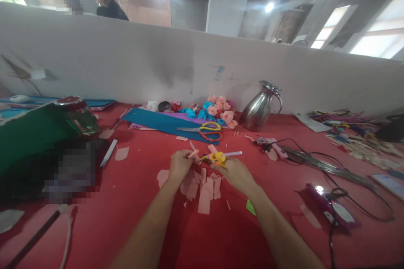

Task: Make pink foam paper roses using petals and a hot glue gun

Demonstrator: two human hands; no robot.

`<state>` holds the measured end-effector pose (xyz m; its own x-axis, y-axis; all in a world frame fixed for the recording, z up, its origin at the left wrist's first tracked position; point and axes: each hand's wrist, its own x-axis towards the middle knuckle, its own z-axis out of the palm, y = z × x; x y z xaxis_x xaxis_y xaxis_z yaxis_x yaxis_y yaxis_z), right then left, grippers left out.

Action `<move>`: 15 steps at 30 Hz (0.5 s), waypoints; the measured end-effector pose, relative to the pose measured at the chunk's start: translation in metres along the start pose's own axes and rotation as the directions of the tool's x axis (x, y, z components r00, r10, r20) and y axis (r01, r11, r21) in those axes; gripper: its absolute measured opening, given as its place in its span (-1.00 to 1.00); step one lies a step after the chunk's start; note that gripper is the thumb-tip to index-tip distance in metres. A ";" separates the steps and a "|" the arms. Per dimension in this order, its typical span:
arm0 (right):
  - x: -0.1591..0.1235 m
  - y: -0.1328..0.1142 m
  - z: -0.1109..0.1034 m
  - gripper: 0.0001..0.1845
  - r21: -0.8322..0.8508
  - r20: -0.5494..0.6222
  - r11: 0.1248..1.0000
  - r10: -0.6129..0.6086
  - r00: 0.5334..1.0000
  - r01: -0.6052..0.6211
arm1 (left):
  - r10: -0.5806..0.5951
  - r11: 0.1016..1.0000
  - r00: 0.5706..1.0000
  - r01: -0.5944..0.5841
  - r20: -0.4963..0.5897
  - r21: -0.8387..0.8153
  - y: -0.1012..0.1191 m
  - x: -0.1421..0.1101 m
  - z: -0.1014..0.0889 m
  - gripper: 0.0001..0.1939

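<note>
My left hand [180, 165], fingers pinched together, holds a small pink paper piece [195, 157] above the red table. Close by on the right, my right hand [237, 173] is wrapped round a yellow hot glue gun [216, 158]. Its nozzle points toward the pink piece; I cannot tell whether they touch. A whitish glue stick [233, 154] juts out of the gun's back end. Below both hands lies a loose pile of cut pink paper pieces [205, 195]. Just beyond them, scissors [211, 131] with yellow and orange handles rest on a blue sheet [151, 121].
Pink and blue paper flowers [221, 109] are bunched near the white partition [126, 59]. A metal jug [259, 107] stands beside them. Wires [325, 166], a cable and a purple device [331, 208] lie at right. At left are a jar [77, 115] and a box cutter [109, 153].
</note>
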<state>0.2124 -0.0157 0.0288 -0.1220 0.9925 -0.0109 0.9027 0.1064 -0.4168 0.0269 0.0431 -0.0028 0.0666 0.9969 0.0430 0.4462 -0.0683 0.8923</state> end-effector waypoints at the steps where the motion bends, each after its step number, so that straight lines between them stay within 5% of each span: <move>1: 0.000 -0.001 0.000 -0.48 -0.007 -0.001 1.000 0.000 1.000 0.000 | -0.002 1.000 1.000 0.002 -0.006 0.009 0.000 0.000 0.000 -0.79; 15: -0.011 -0.006 -0.004 -0.60 -0.183 0.036 0.979 -0.079 0.996 0.084 | 0.043 0.997 0.999 -0.041 -0.028 0.068 -0.004 0.002 -0.001 -0.84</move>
<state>0.2097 -0.0269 0.0346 -0.2075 0.9782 -0.0104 0.9496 0.1989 -0.2425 0.0242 0.0453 -0.0060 0.0609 0.9938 0.0934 0.5026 -0.1114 0.8573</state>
